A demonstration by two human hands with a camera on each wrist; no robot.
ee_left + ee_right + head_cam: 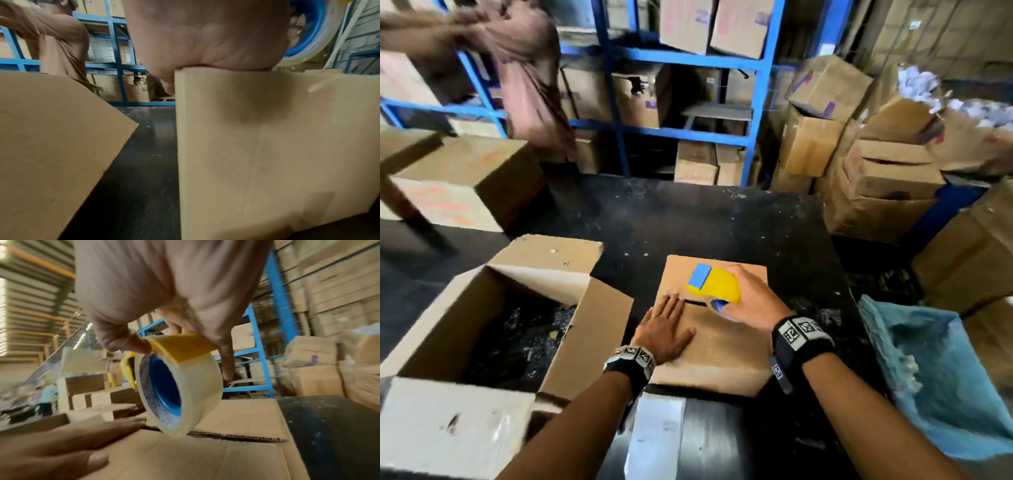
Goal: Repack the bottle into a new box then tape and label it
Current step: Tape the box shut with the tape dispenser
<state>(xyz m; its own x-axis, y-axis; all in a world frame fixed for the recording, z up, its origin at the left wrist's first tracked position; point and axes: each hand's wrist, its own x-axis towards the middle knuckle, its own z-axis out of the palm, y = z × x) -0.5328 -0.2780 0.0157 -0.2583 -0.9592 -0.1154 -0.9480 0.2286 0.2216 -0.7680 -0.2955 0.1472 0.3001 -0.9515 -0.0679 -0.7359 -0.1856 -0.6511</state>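
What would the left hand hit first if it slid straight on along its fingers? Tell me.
The left hand lies flat on the closed box, its fingers pointing at the flap seam. It would probably cross that first, passing just left of the tape dispenser.

I can make out very little writing. The clear roll of packing tape on a blue core (179, 395) carries reddish print round its white inner ring, but I cannot read the letters. The black wristbands (799, 337) on both wrists bear square black-and-white coded markers, not words. The white paper sheet at the near edge of the black table (659, 435) shows faint grey lines I cannot read. Purple and red marks on the stacked brown cardboard cartons (822, 92) are too blurred.
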